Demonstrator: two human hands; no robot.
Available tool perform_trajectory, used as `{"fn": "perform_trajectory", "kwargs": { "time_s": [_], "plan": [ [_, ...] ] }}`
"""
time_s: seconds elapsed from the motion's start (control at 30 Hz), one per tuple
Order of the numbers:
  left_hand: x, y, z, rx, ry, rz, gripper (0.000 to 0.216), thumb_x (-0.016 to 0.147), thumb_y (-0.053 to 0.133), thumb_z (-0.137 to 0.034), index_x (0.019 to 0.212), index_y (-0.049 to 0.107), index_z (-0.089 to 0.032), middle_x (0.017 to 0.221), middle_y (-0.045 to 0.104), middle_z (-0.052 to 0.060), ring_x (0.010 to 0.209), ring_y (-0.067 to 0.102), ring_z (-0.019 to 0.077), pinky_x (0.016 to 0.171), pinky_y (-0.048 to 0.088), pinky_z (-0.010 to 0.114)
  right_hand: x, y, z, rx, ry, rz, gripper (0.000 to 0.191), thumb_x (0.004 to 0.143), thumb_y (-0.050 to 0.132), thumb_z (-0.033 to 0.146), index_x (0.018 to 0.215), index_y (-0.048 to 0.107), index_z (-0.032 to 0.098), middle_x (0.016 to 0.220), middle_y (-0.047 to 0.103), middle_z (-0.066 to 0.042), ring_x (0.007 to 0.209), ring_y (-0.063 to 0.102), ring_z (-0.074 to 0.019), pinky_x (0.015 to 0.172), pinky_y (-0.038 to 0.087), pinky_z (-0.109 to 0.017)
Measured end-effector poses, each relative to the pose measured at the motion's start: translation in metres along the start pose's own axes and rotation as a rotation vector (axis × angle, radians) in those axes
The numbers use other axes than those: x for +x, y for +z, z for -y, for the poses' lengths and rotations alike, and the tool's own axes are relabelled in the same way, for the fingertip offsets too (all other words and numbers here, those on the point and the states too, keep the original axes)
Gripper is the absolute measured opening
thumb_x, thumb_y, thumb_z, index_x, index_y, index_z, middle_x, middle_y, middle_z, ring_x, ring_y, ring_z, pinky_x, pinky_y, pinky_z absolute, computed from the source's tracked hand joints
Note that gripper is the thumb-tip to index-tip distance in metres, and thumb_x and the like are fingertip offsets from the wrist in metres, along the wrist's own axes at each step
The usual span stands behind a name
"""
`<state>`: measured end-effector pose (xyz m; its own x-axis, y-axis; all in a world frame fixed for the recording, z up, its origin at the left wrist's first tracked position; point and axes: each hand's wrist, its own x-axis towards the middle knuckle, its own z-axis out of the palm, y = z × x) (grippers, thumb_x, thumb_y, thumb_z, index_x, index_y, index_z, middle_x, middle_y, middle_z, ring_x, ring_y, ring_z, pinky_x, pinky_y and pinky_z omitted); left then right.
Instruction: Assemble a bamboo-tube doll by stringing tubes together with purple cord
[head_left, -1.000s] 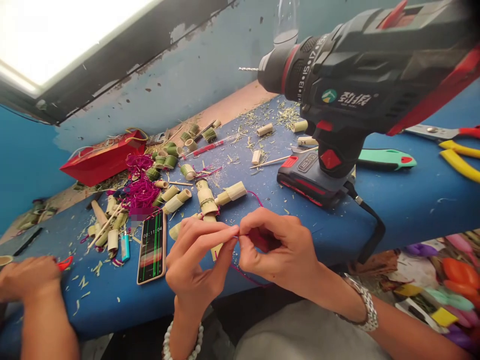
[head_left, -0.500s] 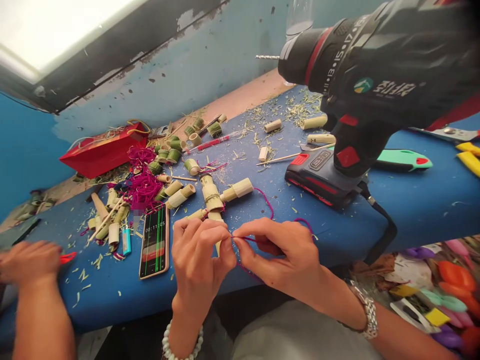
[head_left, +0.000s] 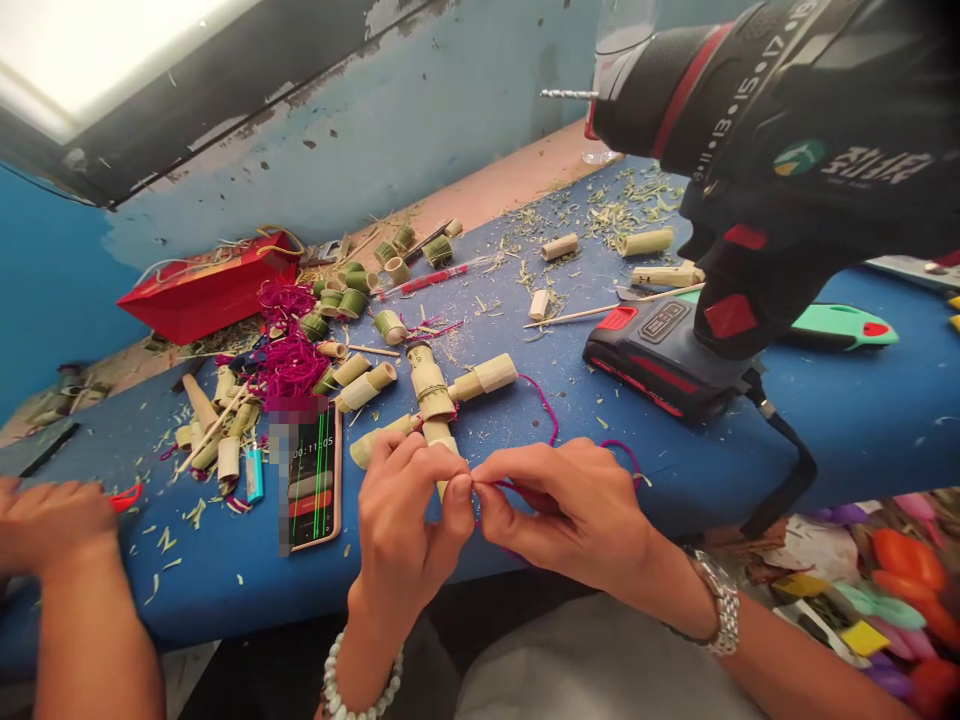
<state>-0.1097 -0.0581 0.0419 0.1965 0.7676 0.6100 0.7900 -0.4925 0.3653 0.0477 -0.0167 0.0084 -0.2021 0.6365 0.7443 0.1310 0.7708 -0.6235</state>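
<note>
Fingertips of my left hand [head_left: 412, 510] and my right hand [head_left: 562, 510] meet near the table's front edge, both pinching a purple cord [head_left: 541, 395]. The pinched bit is mostly hidden by the fingers. From there the cord loops over the table to the right of my hands. Just beyond them lies a jointed bamboo figure [head_left: 431, 380], its upper piece marked with small dark features. Its bamboo arm [head_left: 487, 378] points right, and another arm [head_left: 382, 440] points left. The lower part of the figure is partly covered by my left hand.
A cordless drill [head_left: 720, 230] stands close on the right, bit pointing left. A phone [head_left: 315, 480], a blue lighter [head_left: 254, 472], tangled purple cord [head_left: 289, 350], bamboo pieces [head_left: 352, 300] and a red bag [head_left: 214, 290] lie left. Another person's hand [head_left: 56, 525] is at far left.
The view has shifted slightly, so the drill appears farther right. My fingertips stay together on the cord, with little movement. The other person's hand has shifted slightly.
</note>
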Motion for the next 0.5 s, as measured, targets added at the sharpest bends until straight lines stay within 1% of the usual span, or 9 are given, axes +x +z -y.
{"fn": "perform_trajectory", "kwargs": {
  "time_s": [0.07,0.17,0.23,0.27,0.3,0.33,0.37,0.43,0.5],
  "plan": [
    [0.005,0.0,0.001,-0.011,-0.019,-0.005,0.019,0.104,0.049,-0.019,0.086,0.052,-0.023,0.069,0.06,-0.005,0.063,0.051,0.0137,0.07,0.042,0.032,0.006,0.0,-0.002,-0.049,-0.031,-0.005,0.005,0.096,0.067,0.018,0.095,0.064,0.021,0.062,0.065,0.01,0.045,0.053,-0.0025,0.053,0.04,-0.018],
    [0.015,-0.002,0.011,0.001,-0.06,-0.01,0.031,0.107,0.044,-0.022,0.076,0.05,-0.023,0.066,0.057,-0.005,0.063,0.052,0.0138,0.07,0.042,0.031,0.021,-0.004,-0.008,-0.107,-0.098,0.025,0.007,0.094,0.065,0.015,0.093,0.064,0.021,0.058,0.06,0.01,0.044,0.048,-0.0033,0.052,0.037,-0.019],
    [0.022,-0.006,0.022,0.117,-0.139,-0.003,0.037,0.108,0.041,-0.026,0.073,0.052,-0.023,0.067,0.059,-0.003,0.065,0.054,0.0147,0.071,0.041,0.031,0.033,-0.007,-0.015,-0.119,-0.112,0.06,0.008,0.093,0.063,0.013,0.092,0.065,0.02,0.058,0.057,0.01,0.044,0.043,-0.0033,0.051,0.034,-0.02],
    [0.025,-0.008,0.027,0.207,-0.205,0.019,0.036,0.108,0.043,-0.031,0.075,0.055,-0.023,0.07,0.061,-0.002,0.067,0.057,0.0155,0.07,0.04,0.032,0.039,-0.008,-0.019,-0.11,-0.091,0.081,0.008,0.093,0.062,0.013,0.09,0.065,0.019,0.058,0.055,0.01,0.044,0.04,-0.0034,0.05,0.032,-0.02],
    [0.027,-0.01,0.033,0.305,-0.284,0.055,0.031,0.107,0.048,-0.036,0.082,0.06,-0.023,0.074,0.064,-0.001,0.069,0.059,0.0166,0.069,0.04,0.032,0.045,-0.009,-0.023,-0.086,-0.041,0.113,0.007,0.092,0.062,0.013,0.089,0.066,0.018,0.058,0.053,0.01,0.044,0.037,-0.0036,0.05,0.031,-0.02],
    [0.029,-0.011,0.037,0.396,-0.362,0.099,0.025,0.104,0.053,-0.042,0.092,0.063,-0.023,0.078,0.067,0.0,0.072,0.062,0.0181,0.068,0.039,0.032,0.05,-0.009,-0.028,-0.044,0.036,0.161,0.006,0.092,0.063,0.014,0.088,0.067,0.017,0.057,0.051,0.01,0.045,0.035,-0.0039,0.051,0.03,-0.02],
    [0.029,-0.012,0.041,0.466,-0.434,0.15,0.025,0.102,0.057,-0.048,0.103,0.065,-0.024,0.084,0.07,0.001,0.076,0.064,0.0202,0.067,0.038,0.031,0.053,-0.008,-0.033,0.015,0.129,0.23,0.005,0.091,0.064,0.015,0.087,0.068,0.016,0.056,0.049,0.01,0.047,0.034,-0.0043,0.051,0.03,-0.02],
    [0.029,-0.01,0.046,0.517,-0.535,0.247,0.039,0.099,0.059,-0.054,0.125,0.061,-0.025,0.093,0.073,0.003,0.086,0.069,0.0254,0.067,0.04,0.032,0.056,-0.003,-0.04,0.138,0.331,0.389,0.005,0.089,0.066,0.016,0.084,0.069,0.015,0.056,0.048,0.009,0.05,0.036,-0.005,0.054,0.031,-0.02],
    [0.027,-0.006,0.048,0.504,-0.573,0.311,0.051,0.099,0.056,-0.058,0.139,0.055,-0.026,0.098,0.075,0.005,0.093,0.071,0.0296,0.069,0.043,0.034,0.056,0.003,-0.046,0.191,0.481,0.51,0.006,0.087,0.067,0.014,0.082,0.071,0.015,0.059,0.052,0.008,0.054,0.039,-0.0058,0.057,0.032,-0.021]
  ]
}}
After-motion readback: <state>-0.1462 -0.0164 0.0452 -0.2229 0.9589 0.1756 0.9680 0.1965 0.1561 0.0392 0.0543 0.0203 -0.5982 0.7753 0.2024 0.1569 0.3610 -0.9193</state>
